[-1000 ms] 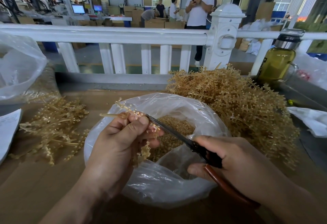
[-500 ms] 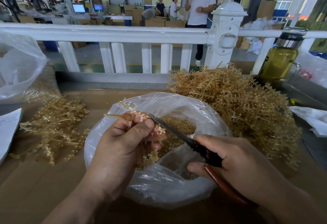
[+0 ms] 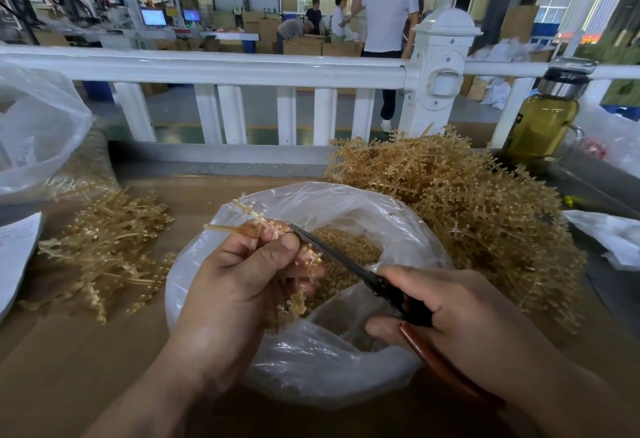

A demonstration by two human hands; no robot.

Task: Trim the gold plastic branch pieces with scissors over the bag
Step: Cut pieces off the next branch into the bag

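My left hand grips a gold plastic branch piece over the open clear plastic bag. Its stem sticks out to the left above my fingers, and more of it hangs below my palm. My right hand holds scissors with brown handles. The dark blades point up and left, and their tips touch the branch at my left thumb. Small gold trimmings lie inside the bag.
A big heap of gold branches lies right of the bag, a smaller heap to its left. A bottle of yellow-green liquid stands at back right before a white railing. Another clear bag and papers sit at far left.
The branch has shifted slightly in my left hand, with the scissor blades still at it. A person behind the railing raised an arm.
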